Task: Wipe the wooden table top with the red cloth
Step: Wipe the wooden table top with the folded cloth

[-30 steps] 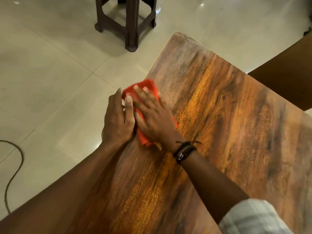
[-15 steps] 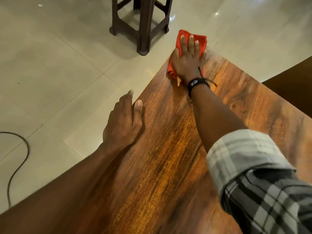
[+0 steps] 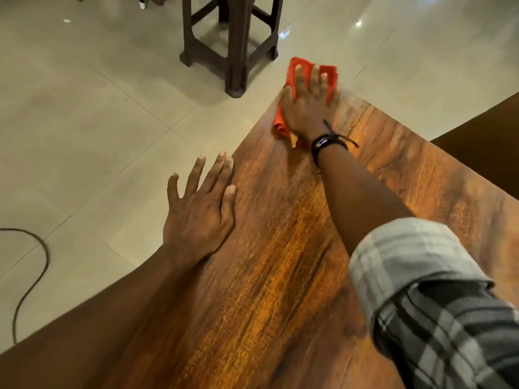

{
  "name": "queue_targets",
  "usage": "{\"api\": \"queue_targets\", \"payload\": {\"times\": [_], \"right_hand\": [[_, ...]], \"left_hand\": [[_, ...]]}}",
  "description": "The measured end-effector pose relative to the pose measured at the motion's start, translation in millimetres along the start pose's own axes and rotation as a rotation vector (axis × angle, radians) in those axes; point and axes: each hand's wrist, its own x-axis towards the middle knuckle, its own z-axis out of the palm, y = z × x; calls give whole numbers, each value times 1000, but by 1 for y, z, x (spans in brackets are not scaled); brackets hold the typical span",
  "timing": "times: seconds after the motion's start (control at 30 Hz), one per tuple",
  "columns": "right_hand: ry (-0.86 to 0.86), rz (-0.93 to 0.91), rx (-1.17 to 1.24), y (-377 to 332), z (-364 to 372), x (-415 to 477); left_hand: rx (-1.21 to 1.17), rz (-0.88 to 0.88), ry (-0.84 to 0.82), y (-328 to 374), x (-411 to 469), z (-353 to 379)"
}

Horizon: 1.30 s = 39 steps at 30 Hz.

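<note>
Red cloth (image 3: 282, 122) under flat right hand (image 3: 306, 108), far table (image 3: 280, 276) corner

Red cloth (image 3: 280, 119) on wooden table (image 3: 280, 262)

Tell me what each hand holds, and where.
Right hand presses flat on the middle of the cloth at the table's far corner, not gripping it. Left hand holds nothing, fingers spread.
</note>
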Motion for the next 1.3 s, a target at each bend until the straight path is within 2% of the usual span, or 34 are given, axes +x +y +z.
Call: {"api": "queue_targets", "payload": {"times": [0.13, 0.3, 0.4, 0.5, 0.6, 0.7, 0.8, 0.87, 1.03, 1.2, 1.23, 1.3], "right_hand": [[7, 259, 45, 53, -20, 26], [70, 593, 88, 151, -31, -26], [101, 701, 71, 156, -27, -49], [66, 546, 37, 104, -20, -57], [73, 245, -20, 36, 3, -83], [77, -93, -56, -32, 31, -149], [16, -294, -41, -39, 35, -174], [4, -281, -29, -19, 27, -156], [24, -100, -38, 29, 4, -71], [17, 316, 51, 59, -30, 22], [8, 309, 62, 50, -30, 29], [19, 168, 51, 24, -18, 27]], "left_hand": [[28, 2, -15, 0, 0, 1], [18, -13, -13, 2, 0, 1], [0, -20, -10, 2, 1, 3], [-30, -15, -22, 2, 1, 2], [-69, -10, -23, 2, 1, 0], [-101, -8, 3, 0, -3, -5], [-64, 51, -16, 3, -4, -7], [-42, 79, -29, 3, -3, -6], [11, 103, -2, 3, -4, -1], [-28, 88, 43, 5, -5, 5], [-34, 93, 47, 5, -3, 5], [-38, 118, 37, 7, 1, 6]]}}
